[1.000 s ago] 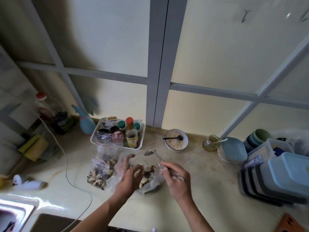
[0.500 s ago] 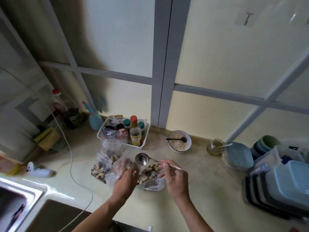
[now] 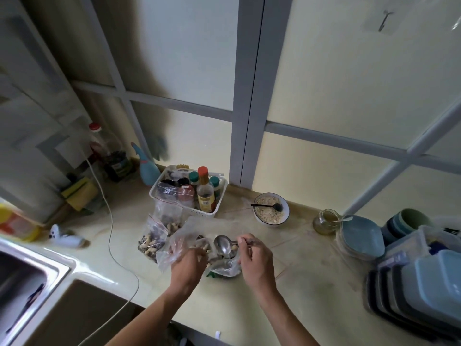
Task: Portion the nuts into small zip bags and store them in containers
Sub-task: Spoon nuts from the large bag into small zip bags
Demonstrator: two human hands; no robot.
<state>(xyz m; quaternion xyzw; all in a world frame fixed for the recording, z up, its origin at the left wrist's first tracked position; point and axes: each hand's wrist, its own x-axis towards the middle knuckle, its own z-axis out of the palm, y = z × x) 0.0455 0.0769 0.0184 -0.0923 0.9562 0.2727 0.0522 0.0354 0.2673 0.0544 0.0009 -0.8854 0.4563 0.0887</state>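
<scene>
Steel spoon [image 3: 222,245] pinched in the right hand [image 3: 254,258] dips toward nuts [image 3: 205,248]; left hand [image 3: 188,264] grips the open zip bag [image 3: 178,242], awaiting a steady scoop.

A pale kitchen corner under soft daylight

We see a cream counter [image 3: 311,283] running below a wall of frosted glass panels [image 3: 349,78] set in grey frames [image 3: 252,91], the panes glowing pale yellow-green. A dark shadow falls across the panes on the left. A steel sink [image 3: 22,278] is sunk into the counter at lower left, and a white cable [image 3: 109,221] trails across the surface beside it. High on the right pane a small hook [image 3: 383,20] is stuck to the glass. The left wall is grey and blurred.
</scene>
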